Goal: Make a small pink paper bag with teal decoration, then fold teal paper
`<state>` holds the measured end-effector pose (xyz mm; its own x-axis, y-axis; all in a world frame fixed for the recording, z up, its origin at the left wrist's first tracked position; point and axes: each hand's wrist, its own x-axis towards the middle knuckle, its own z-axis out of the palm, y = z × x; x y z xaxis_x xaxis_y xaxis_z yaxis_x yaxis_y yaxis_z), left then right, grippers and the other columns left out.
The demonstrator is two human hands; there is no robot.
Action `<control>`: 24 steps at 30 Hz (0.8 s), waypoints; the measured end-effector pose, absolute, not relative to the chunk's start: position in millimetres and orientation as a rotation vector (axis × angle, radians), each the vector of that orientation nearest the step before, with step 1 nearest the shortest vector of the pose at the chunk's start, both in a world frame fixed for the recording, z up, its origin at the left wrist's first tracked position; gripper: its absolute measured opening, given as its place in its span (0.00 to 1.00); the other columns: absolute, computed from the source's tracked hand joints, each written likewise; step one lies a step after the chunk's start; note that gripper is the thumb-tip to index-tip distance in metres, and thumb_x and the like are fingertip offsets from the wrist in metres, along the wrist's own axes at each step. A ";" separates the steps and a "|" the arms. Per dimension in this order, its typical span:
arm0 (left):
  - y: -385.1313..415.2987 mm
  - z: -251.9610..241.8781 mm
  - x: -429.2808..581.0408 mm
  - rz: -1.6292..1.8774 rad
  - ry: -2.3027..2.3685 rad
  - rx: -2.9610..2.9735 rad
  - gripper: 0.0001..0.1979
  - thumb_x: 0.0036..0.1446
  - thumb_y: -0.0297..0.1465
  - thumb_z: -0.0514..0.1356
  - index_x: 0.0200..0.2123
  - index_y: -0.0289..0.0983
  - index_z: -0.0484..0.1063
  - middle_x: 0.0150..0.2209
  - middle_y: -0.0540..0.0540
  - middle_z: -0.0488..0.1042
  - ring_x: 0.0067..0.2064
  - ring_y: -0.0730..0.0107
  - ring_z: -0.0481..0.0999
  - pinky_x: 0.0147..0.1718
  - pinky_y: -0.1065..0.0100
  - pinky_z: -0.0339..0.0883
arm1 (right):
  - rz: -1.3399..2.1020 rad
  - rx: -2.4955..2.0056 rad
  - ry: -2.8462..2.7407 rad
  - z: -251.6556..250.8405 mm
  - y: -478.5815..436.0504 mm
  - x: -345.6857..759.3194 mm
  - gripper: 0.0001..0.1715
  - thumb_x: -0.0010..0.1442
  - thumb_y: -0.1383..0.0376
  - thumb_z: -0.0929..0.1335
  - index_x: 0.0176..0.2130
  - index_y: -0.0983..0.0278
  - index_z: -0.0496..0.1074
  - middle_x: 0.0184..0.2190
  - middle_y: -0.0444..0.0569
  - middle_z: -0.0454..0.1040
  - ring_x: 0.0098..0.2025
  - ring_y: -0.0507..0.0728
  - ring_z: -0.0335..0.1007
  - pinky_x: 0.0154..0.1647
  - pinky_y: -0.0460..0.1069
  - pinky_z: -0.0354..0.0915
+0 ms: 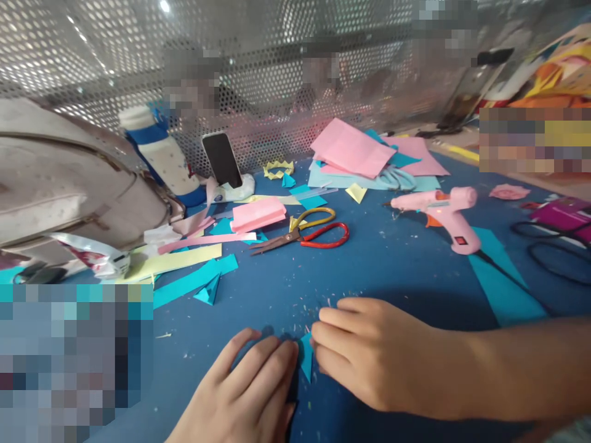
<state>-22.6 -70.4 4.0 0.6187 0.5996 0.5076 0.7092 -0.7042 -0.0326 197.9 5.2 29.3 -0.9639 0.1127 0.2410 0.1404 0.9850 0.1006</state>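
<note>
Between my two hands, at the near middle of the table, a small folded piece of blue paper [306,362] stands with a pointed end towards me. My right hand [369,347] has its fingers curled together at the paper's right edge, thumb hidden. From the other side, my left hand [252,387] bends its fingers against the left edge, and its thumb is mostly out of sight below. Tiny paper scraps lie just beyond my fingers. Scissors [295,236] with one yellow and one red handle lie further off, blades pointing left.
A pink glue gun [443,212] lies at the right, its cord crossing a blue sheet [503,283]. Blue strips [198,280] and pink paper [258,213] lie left. Behind are a phone [222,160], a bottle [161,154], a bag [69,184] and pink sheets [353,147].
</note>
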 end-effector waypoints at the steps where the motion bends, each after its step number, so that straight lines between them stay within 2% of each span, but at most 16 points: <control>1: -70.7 5.8 -22.4 -0.684 -1.068 -2.624 0.13 0.63 0.27 0.53 0.43 0.31 0.77 0.43 0.48 0.80 0.44 0.67 0.75 0.55 0.63 0.60 | -0.200 -0.192 -2.870 29.3 6.4 196.5 0.09 0.60 0.73 0.63 0.29 0.64 0.68 0.26 0.46 0.65 0.28 0.55 0.57 0.26 0.51 0.48; 5: -71.1 13.2 -23.3 -0.623 -1.023 -2.679 0.15 0.62 0.23 0.51 0.44 0.29 0.77 0.45 0.44 0.79 0.45 0.64 0.76 0.49 0.63 0.66 | -0.272 -0.102 -2.771 26.9 9.9 191.3 0.11 0.64 0.72 0.61 0.32 0.65 0.69 0.24 0.44 0.64 0.26 0.54 0.57 0.24 0.51 0.48; 9: -69.9 14.4 -25.1 -0.656 -1.033 -2.670 0.15 0.61 0.22 0.52 0.45 0.30 0.77 0.46 0.45 0.79 0.46 0.65 0.76 0.49 0.64 0.67 | -0.296 -0.015 -2.717 26.5 12.0 190.9 0.12 0.64 0.70 0.62 0.30 0.64 0.71 0.23 0.43 0.66 0.25 0.53 0.57 0.23 0.51 0.48; 15: -68.8 9.2 -28.6 -0.662 -1.008 -2.681 0.15 0.61 0.22 0.52 0.45 0.31 0.76 0.47 0.46 0.79 0.47 0.64 0.77 0.48 0.63 0.68 | -0.262 0.081 -2.641 26.3 17.4 188.6 0.11 0.64 0.68 0.65 0.30 0.63 0.74 0.29 0.44 0.73 0.31 0.53 0.63 0.26 0.51 0.52; 24: -68.1 5.0 -34.2 -0.598 -0.990 -2.705 0.17 0.62 0.22 0.51 0.51 0.30 0.73 0.50 0.46 0.77 0.50 0.65 0.75 0.50 0.64 0.69 | -0.202 0.103 -2.667 26.4 23.0 182.9 0.09 0.61 0.69 0.66 0.29 0.63 0.72 0.24 0.42 0.66 0.26 0.53 0.56 0.24 0.51 0.47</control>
